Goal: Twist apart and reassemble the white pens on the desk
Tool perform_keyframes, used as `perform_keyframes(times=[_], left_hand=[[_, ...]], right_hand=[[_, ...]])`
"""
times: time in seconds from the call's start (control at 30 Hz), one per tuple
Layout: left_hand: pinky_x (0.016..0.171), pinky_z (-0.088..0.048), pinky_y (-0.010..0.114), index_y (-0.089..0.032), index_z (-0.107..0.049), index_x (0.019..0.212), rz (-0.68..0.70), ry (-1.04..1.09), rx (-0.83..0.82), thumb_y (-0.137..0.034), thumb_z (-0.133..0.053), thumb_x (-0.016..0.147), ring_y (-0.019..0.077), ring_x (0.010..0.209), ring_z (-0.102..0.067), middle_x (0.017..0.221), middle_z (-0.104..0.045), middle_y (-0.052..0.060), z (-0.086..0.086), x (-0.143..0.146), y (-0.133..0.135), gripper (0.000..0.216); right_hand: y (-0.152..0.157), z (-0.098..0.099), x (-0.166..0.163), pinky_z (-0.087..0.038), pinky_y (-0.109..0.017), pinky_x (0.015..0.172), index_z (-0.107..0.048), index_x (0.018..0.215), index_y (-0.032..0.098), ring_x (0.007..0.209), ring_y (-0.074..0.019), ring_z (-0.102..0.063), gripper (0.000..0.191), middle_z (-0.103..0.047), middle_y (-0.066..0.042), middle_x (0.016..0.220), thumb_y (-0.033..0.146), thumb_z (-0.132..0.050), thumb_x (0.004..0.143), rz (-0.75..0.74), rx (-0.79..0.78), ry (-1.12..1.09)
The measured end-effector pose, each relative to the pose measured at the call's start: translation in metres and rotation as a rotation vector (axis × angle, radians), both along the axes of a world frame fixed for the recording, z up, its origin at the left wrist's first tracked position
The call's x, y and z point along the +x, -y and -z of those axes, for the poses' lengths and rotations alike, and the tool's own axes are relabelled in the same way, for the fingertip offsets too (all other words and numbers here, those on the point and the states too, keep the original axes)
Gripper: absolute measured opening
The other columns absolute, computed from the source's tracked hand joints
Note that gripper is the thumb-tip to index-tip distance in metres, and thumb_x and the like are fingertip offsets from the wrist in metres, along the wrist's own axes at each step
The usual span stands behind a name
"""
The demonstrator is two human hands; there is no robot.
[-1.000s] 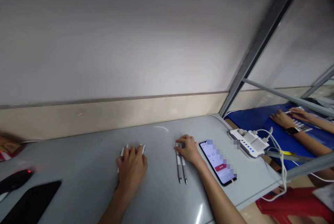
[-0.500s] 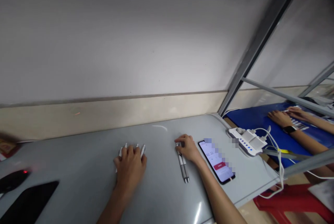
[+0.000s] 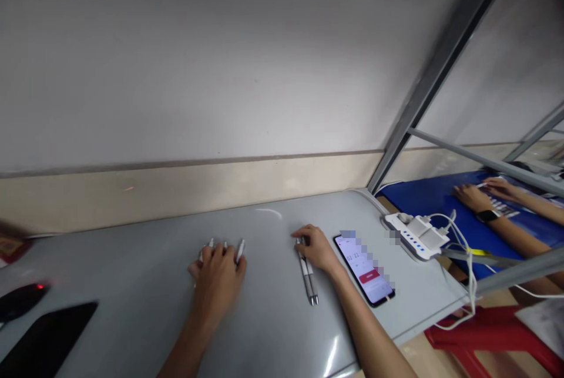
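Palm down on the grey table, my left hand is closed over a group of white pens. Only the pens' far ends stick out past its fingers; the rest is hidden beneath them. To the right, two white-and-grey pens lie side by side, their metal tips toward me. My right hand has thumb and fingers closed at the far ends of these two pens. A phone with a lit screen lies just right of that hand.
A white power strip with plugs and cables sits at the table's right edge, near a metal frame post. At left are a mouse and a black flat object. Another person's hands are over a blue table.
My left hand has shifted slightly over its pens, and the middle pen's end shows less. My right hand and its two pens stay nearly the same. The view has moved a little.
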State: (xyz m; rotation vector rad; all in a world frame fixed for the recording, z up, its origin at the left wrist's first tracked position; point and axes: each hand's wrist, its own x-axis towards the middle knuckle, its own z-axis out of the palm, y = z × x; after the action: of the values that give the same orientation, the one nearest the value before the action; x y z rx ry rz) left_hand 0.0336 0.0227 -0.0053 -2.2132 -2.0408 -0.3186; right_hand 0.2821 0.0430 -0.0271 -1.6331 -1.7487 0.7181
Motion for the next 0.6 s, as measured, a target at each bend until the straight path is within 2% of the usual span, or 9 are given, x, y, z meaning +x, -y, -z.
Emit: perform_keyframes(times=[0.1, 0.2, 0.37, 0.6], left_hand=[[0.081, -0.034, 0.042, -0.020, -0.063, 0.077, 0.030, 0.092, -0.003, -0.035, -0.043, 0.088, 0.0276, 0.097, -0.054, 0.083, -0.067, 0.007, 0.002, 0.002, -0.002, 0.027], [0.082, -0.035, 0.039, -0.022, -0.062, 0.085, 0.069, 0.202, 0.016, -0.036, -0.042, 0.089, 0.0232, 0.088, -0.060, 0.079, -0.069, 0.004, 0.006, 0.002, -0.005, 0.025], [0.073, -0.041, 0.029, -0.022, -0.059, 0.089, 0.135, 0.422, 0.024, -0.040, -0.043, 0.090, 0.0161, 0.071, -0.064, 0.073, -0.069, -0.001, 0.010, -0.001, -0.010, 0.024], [0.068, -0.043, 0.026, -0.022, -0.059, 0.090, 0.177, 0.520, 0.027, -0.041, -0.045, 0.089, 0.0154, 0.068, -0.065, 0.073, -0.069, -0.002, 0.010, -0.001, -0.011, 0.023]], right_hand=[[0.000, 0.001, 0.001, -0.043, -0.030, 0.082, -0.073, 0.098, 0.019, 0.087, -0.0193, -0.057, 0.036, -0.065, -0.006, 0.096, 0.009, -0.061, 0.066, 0.006, 0.011, -0.020], [0.000, 0.001, 0.001, -0.043, -0.029, 0.079, -0.073, 0.096, 0.018, 0.084, -0.0184, -0.057, 0.035, -0.065, -0.005, 0.092, 0.008, -0.062, 0.065, 0.002, 0.025, -0.035], [0.001, -0.001, 0.000, -0.043, -0.027, 0.074, -0.072, 0.093, 0.017, 0.078, -0.0165, -0.056, 0.032, -0.065, -0.004, 0.087, 0.008, -0.061, 0.065, 0.004, 0.048, -0.033], [0.002, -0.002, 0.000, -0.042, -0.026, 0.071, -0.072, 0.094, 0.017, 0.075, -0.0156, -0.055, 0.032, -0.065, -0.004, 0.086, 0.008, -0.061, 0.065, 0.003, 0.064, -0.037]])
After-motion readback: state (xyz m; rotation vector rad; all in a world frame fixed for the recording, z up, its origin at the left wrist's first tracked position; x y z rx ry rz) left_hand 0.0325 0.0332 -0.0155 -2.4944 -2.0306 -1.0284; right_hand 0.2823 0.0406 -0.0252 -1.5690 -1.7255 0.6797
